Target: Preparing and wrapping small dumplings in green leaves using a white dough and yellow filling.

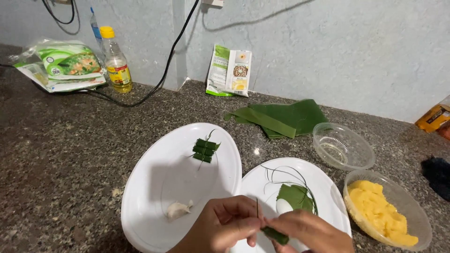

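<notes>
My left hand (224, 225) and my right hand (309, 230) meet at the bottom centre, both pinching a small rolled green leaf parcel (276, 234) with a thin strand sticking up. They hover over a white plate (323, 185) that holds a flat leaf piece (295, 197), thin green strands and a bit of white dough. The bigger white plate (164, 187) to the left carries three finished leaf rolls (204, 151) and a white dough lump (178, 210).
A clear bowl of yellow filling (382, 213) sits at the right, an empty clear bowl (342, 146) behind it. Folded banana leaves (281, 118), a packet (229, 71), an oil bottle (116, 61), bags (63, 65) and a black cable (154, 89) line the wall.
</notes>
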